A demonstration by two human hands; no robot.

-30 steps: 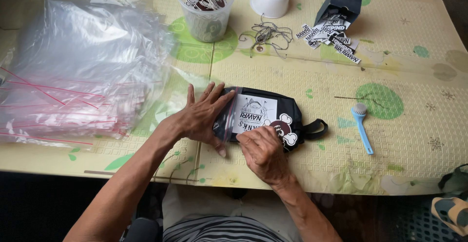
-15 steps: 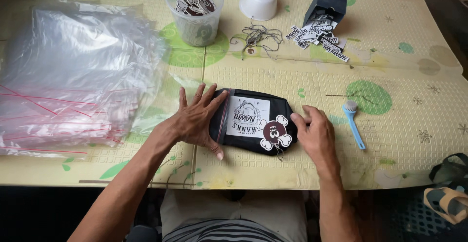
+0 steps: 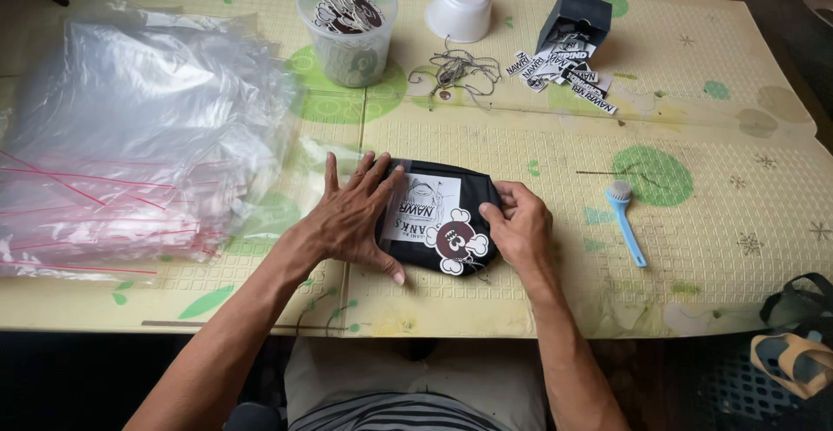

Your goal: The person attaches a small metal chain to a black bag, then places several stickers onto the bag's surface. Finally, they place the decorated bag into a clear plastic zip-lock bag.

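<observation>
Hands [image 3: 434, 218] flat on black pouch [image 3: 442, 223]

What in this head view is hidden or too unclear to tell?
- Left part of the black pouch: covered by the left hand.
- Pouch's right end: behind the right hand.
- Contents of the clear tub: too small to identify.
- Stack of plastic bags: cut off by the left edge.

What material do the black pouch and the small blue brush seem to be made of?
Black pouch: probably soft matte fabric; it gives under the left hand and right hand. Blue brush: likely smooth plastic, with a rigid, evenly coloured handle; head material unclear.
</observation>
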